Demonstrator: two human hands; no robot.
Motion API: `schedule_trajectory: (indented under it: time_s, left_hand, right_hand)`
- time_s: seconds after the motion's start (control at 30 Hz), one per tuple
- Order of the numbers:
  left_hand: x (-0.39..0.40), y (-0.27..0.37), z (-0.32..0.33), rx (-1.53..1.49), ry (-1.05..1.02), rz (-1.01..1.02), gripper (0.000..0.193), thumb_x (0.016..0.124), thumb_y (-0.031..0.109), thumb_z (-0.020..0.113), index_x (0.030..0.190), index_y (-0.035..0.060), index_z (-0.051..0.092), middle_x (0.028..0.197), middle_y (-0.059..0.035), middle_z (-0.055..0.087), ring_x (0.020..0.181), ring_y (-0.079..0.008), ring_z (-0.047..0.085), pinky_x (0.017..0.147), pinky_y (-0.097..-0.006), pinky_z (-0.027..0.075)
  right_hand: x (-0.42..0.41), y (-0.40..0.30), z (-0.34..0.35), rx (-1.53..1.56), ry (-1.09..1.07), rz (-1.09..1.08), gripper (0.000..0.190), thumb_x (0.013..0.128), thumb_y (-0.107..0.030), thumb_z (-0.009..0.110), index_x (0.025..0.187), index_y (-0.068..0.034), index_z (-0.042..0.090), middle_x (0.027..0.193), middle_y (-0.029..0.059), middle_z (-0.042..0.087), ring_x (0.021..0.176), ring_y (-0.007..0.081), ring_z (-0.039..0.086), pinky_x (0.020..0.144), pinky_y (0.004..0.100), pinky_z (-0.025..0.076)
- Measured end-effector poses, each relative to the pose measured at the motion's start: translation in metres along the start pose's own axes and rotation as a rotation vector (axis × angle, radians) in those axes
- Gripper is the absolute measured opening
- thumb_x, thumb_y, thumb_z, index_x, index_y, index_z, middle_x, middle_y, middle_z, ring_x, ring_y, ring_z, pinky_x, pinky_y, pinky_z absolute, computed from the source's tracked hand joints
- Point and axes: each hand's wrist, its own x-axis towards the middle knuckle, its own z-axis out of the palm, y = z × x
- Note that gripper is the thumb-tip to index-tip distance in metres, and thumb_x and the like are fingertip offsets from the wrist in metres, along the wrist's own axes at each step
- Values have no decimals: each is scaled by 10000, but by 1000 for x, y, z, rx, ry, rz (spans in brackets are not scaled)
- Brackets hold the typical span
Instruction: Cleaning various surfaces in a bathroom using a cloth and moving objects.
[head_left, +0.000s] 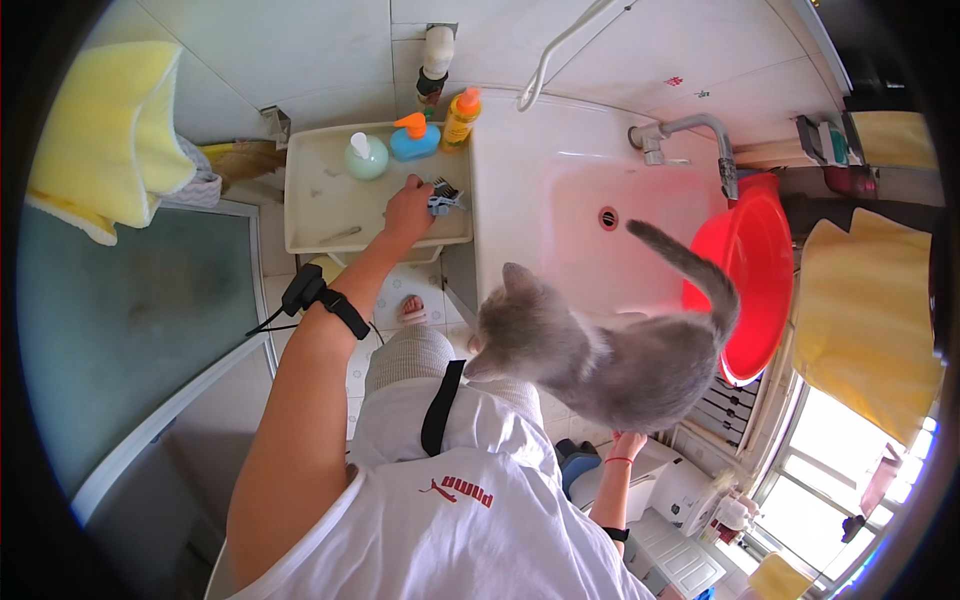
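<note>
My left hand (409, 208) is over a white plastic tray (307, 195), fingers curled on small grey-blue and black toothed plastic pieces (445, 198) that look like clipper combs or hair clips. A grey cat (637, 367) is at the near edge of the white sink (506, 187), tail raised over the basin and head turned towards my body. My right hand (630, 442) is against the cat's flank, its fingers mostly hidden by the fur. A small slim tool (342, 234) lies near the tray's front edge.
At the tray's back stand a pale green pump bottle (367, 157), a blue one with an orange pump (415, 139) and a yellow bottle (460, 121). A red plastic basin (750, 277) leans beside the faucet (686, 139). Yellow towels (105, 135) hang left; a glass-panelled door (150, 300) is below.
</note>
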Motion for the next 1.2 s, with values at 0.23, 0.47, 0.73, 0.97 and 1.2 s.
schedule_trajectory:
  time_s: [0.23,0.47,0.73,0.97,1.2]
  left_hand:
    - [-4,-12,6,128,184,291,290,589,42,620,848,70,493,830,-103,530,734,-281,565,603,-388,473]
    - [-2,2,-2,189,58,212,155,667,29,549,808,49,489,770,-113,555,725,-268,580,590,-365,486]
    - [10,-13,9,134,80,121,222,629,64,632,823,35,528,783,-147,576,699,-314,576,602,-401,470]
    - [4,-10,11,93,80,-29,166,647,7,569,803,30,519,766,-160,568,687,-327,578,599,-406,477]
    - [-1,9,-2,-27,203,52,156,644,-8,560,785,32,506,750,-153,563,676,-345,572,594,-416,464]
  right_hand:
    - [22,39,-49,-154,-106,78,177,763,-24,487,928,-10,548,787,50,566,610,130,511,430,235,355]
    - [4,44,-41,-204,-65,183,112,823,-110,485,928,-93,522,755,20,564,596,113,545,449,213,431]
    - [6,52,-51,-238,-115,169,129,794,-135,548,914,-95,521,751,33,573,598,123,558,437,204,416]
    - [6,68,-57,-242,-108,204,96,796,-117,532,884,-83,515,729,50,576,576,123,554,441,207,416]
    - [4,69,-59,-291,-108,196,40,807,-115,517,838,-91,521,716,48,581,571,111,552,446,206,423]
